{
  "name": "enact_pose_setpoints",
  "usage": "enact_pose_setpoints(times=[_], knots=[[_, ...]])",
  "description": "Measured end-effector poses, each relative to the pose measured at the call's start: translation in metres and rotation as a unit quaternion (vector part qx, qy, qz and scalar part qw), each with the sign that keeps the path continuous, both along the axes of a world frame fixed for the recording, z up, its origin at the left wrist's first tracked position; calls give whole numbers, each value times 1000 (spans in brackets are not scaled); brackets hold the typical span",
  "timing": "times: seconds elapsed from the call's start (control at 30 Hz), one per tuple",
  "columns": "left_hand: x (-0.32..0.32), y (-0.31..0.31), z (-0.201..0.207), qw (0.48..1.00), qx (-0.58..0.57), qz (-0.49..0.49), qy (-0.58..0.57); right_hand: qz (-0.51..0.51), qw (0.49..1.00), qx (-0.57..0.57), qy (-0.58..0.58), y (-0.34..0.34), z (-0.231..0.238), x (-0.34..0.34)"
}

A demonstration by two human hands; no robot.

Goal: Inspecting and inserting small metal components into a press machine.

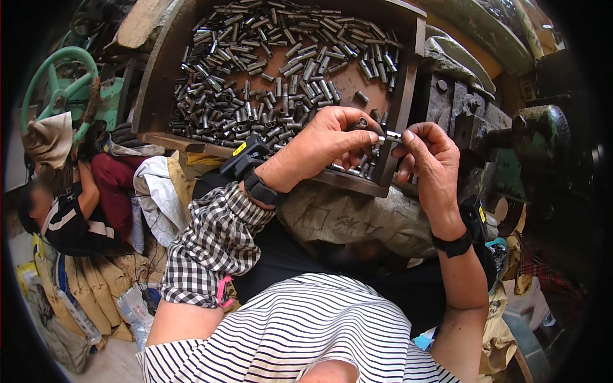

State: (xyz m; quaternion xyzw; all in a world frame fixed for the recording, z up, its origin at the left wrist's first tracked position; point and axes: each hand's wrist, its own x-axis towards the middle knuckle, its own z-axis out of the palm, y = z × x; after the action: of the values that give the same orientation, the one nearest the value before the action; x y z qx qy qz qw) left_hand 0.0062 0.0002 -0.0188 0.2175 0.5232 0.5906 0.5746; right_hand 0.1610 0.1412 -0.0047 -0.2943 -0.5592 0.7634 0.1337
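Note:
A shallow wooden tray (403, 96) in front of me holds many small steel tubes (223, 105), some dark, some shiny. Over its near right corner, both my hands meet at a short shiny metal tube (393, 136). My left hand (322, 143) is closed, its thumb and fingers at the tube's left end; a darker tube (361, 123) pokes up by its index finger. With thumb and forefinger, my right hand (433, 153) pinches the tube's right end. The left hand's curled fingers partly hide what lies beneath them.
Right of the tray stands a dark, greasy machine (472, 127) with a rounded head. A green handwheel (60, 92) is at far left, near another person (70, 217) in dark clothes. Sackcloth (345, 214) hangs below the tray, over my lap.

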Motion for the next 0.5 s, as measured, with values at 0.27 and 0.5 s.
enact_pose_setpoints(times=[0.27,0.5], knots=[[0,1,-2,992,27,55,-109,3,1000,-17,-6,0,-4,1],[1,1,-2,994,7,46,-100,1,999,-47,6,-2,-8,1]])
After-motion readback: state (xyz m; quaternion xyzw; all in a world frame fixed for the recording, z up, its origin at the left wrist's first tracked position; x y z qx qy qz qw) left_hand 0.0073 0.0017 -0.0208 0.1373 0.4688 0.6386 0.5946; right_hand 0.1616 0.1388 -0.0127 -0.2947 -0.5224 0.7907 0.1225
